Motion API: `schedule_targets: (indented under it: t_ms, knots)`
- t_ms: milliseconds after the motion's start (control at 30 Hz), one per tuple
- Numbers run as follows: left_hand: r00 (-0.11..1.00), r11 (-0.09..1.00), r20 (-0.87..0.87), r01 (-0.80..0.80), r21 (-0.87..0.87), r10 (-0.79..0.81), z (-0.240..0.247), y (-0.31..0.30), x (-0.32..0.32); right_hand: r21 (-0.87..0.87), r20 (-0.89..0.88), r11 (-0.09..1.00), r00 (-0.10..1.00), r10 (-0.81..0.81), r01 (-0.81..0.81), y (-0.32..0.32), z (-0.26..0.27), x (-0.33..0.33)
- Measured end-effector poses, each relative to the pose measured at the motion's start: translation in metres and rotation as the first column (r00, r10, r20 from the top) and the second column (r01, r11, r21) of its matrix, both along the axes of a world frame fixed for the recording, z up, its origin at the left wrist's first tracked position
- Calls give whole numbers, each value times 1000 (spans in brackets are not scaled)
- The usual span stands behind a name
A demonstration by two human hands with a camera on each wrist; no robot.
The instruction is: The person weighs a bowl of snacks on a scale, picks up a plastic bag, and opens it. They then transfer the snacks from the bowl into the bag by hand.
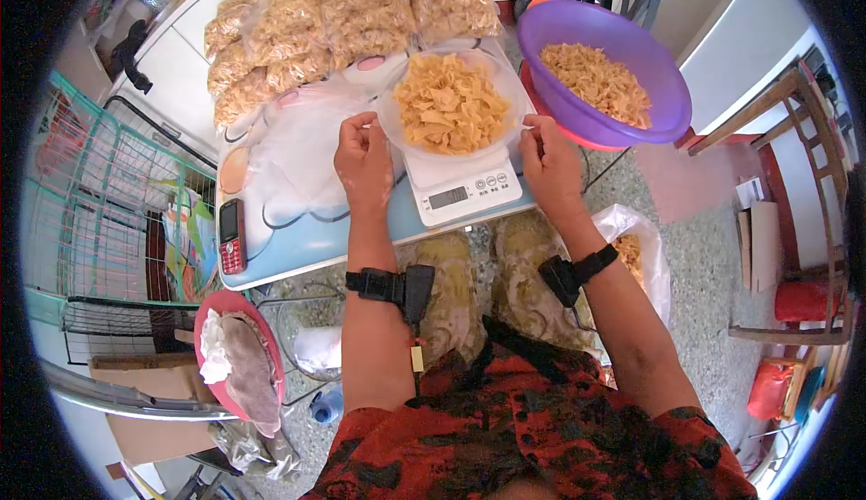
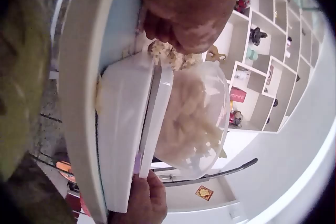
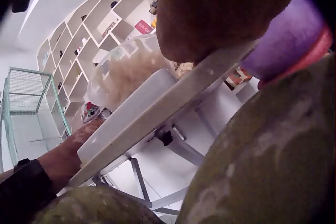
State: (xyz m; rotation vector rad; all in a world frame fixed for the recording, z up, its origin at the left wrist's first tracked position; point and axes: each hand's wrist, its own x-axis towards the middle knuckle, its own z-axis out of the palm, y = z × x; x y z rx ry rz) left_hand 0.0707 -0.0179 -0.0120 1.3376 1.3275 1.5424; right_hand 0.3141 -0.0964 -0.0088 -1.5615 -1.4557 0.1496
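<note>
A translucent plastic bowl (image 1: 390,114) heaped with golden, crisp-looking fried pieces (image 1: 454,103) stands on a white digital kitchen scale (image 1: 465,195). The scale sits at the table's front edge, with its display and buttons facing the person. Beside the bowl's left side rests the left hand (image 1: 365,164), fingers loosely curled near the rim. On the other side the right hand (image 1: 552,162) lies with bent fingers close to the bowl. In the left wrist view, the fingertips of the right hand (image 2: 144,200) are at the side of the scale (image 2: 123,134). Both hands appear to hold nothing.
Filled clear bags (image 1: 329,17) are stacked along the table's back. Flat plastic bags (image 1: 302,152) and a red phone (image 1: 232,236) lie at left. A purple basin (image 1: 663,107) of the same pieces stands at right. A white bag (image 1: 657,265) sits below the right arm.
</note>
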Motion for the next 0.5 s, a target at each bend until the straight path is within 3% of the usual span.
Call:
schedule_targets:
  t_ms: [67, 500]
  knots:
    - [997, 999, -67, -25, 38, 28, -8, 4, -2, -19, 12, 1000, 1000, -10, 10, -2, 2, -2]
    - [997, 1000, -77, -11, -5, 10, 16, -16, 4, -3, 25, 1000, 1000, -10, 10, -5, 2, -2]
